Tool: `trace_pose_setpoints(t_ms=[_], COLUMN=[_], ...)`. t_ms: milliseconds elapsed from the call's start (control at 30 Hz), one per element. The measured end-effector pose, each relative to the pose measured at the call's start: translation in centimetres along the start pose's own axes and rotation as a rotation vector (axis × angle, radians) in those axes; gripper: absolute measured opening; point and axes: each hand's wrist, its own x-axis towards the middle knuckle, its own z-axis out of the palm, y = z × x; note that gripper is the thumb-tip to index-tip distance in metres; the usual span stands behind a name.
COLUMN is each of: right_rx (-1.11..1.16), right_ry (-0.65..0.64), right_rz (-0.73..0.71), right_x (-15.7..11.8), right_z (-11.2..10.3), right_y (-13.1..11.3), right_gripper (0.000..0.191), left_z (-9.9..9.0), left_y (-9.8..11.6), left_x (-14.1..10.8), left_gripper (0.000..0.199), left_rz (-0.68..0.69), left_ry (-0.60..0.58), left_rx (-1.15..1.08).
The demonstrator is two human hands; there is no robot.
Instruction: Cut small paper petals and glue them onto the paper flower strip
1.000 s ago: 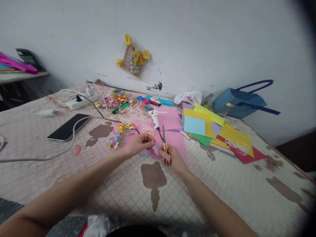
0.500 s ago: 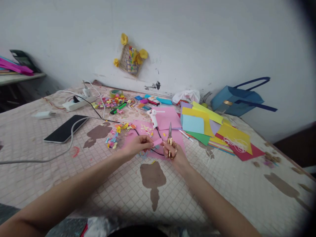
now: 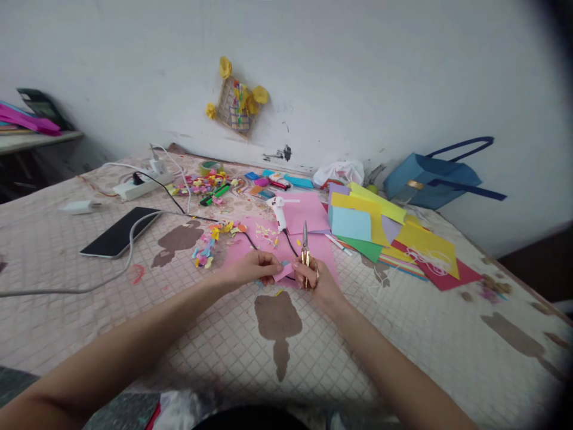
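Note:
My left hand (image 3: 257, 267) pinches a small strip of pink paper (image 3: 282, 273) between thumb and fingers. Gold-handled scissors (image 3: 305, 254) are in my right hand (image 3: 316, 278), blades pointing up and away from me; its fingertips meet the strip's right end. Beneath both hands lies a pink paper sheet (image 3: 324, 248) scattered with tiny paper scraps. A white glue gun (image 3: 278, 212) rests just beyond my hands, its black cord running down behind them. To the left, a curved chain of small paper flowers (image 3: 206, 248) lies on the tablecloth.
Coloured paper sheets (image 3: 351, 224) and white string (image 3: 432, 261) lie to the right, with a blue bag (image 3: 427, 179) behind. At left are a black tablet (image 3: 120, 232), a power strip (image 3: 141, 186) and trailing cables. A green cutter (image 3: 215, 194) and tape roll (image 3: 210, 168) sit farther back.
The pink strip has tilted and dropped slightly, and my left hand has lowered a little with it. The scissors have turned slightly and shifted left in my right hand.

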Motion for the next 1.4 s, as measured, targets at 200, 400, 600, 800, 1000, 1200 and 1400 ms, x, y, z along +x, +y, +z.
trace_pose_setpoints(t_ms=[200,400,600,800,1000,1200,1400], right_rx=[0.007,0.013,0.049,0.004,-0.132,-0.17,-0.083], right_ry=[-0.007,0.023,0.025,-0.05,-0.094,-0.049,-0.061], right_rz=[-0.008,-0.024,0.006,0.016,-0.052,-0.082,-0.02], right_x=[0.0,0.0,0.0,-0.5,-0.4,-0.2,-0.4], right_z=[0.1,0.4,0.5,0.7,1.5,1.5,1.6], right_y=[0.2,0.3,0.4,0.8,1.6,1.9,1.3], right_gripper=[0.022,0.036,0.047,0.042,0.024,0.02,0.03], left_z=[-0.1,0.0,-0.1,-0.1,0.2,0.1,-0.1], left_y=[-0.1,-0.2,-0.2,-0.5,-1.1,-1.0,-0.4], left_x=[0.1,0.1,0.3,0.6,0.8,0.7,0.5], left_gripper=[0.023,0.021,0.022,0.024,0.02,0.022,0.024], left_rz=[0.043,0.015,-0.027,-0.021,0.053,0.024,0.005], left_ry=[-0.042,-0.039,0.078,0.165,0.179,0.166,0.186], left_rx=[0.046,-0.018,-0.224,-0.369,-0.29,-0.219,-0.306])
